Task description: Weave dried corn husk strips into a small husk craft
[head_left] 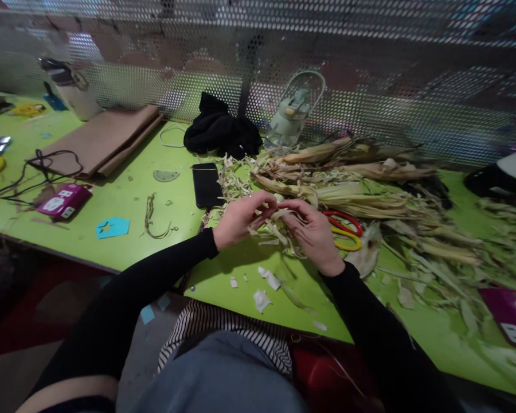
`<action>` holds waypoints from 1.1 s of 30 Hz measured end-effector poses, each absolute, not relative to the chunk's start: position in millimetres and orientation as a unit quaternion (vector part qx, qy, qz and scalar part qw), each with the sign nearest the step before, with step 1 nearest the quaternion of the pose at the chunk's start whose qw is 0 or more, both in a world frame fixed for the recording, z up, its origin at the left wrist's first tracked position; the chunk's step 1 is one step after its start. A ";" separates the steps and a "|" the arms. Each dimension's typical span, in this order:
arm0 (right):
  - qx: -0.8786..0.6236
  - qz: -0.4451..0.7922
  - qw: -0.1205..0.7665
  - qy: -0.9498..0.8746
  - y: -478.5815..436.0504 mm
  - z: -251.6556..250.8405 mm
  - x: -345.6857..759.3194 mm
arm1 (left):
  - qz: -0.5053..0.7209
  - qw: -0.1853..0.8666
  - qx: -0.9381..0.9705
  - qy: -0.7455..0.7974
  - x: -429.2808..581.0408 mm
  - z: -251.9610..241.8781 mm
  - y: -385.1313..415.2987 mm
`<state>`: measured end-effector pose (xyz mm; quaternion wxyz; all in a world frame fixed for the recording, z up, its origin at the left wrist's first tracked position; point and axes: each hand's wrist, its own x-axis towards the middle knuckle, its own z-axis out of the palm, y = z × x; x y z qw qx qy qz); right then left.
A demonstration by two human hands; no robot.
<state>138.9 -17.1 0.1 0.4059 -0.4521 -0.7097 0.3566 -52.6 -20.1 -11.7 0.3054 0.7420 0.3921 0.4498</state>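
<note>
My left hand [241, 218] and my right hand [313, 232] meet over the green table [124, 252], both with fingers pinched on pale strips of dried corn husk [277, 229]. A big heap of dried corn husks and stalks [370, 189] lies just behind and to the right of my hands. Red and yellow scissors [346, 232] lie flat right beside my right hand. Small torn husk bits [264, 287] are scattered on the table below my hands.
A black phone [206, 184] lies left of my hands. Behind it sit a black cloth [221, 132], a clear water bottle [294, 112], brown paper [98, 140]. A magenta box [64, 201], cable and blue cutout [112, 228] lie left. A perforated metal wall stands behind.
</note>
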 end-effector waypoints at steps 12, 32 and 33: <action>-0.437 0.325 0.407 -0.733 -12.8 -2.5 143.6 | 0.368 0.142 0.813 0.428 -50.8 -16.3 -21.7; -0.438 0.346 0.335 -0.759 -6.8 2.6 153.3 | 0.430 0.059 0.811 0.392 -50.1 -33.5 -13.0; -0.432 0.353 0.310 -0.770 -4.3 2.6 156.0 | 0.431 0.059 0.811 0.391 -50.7 -33.7 -13.2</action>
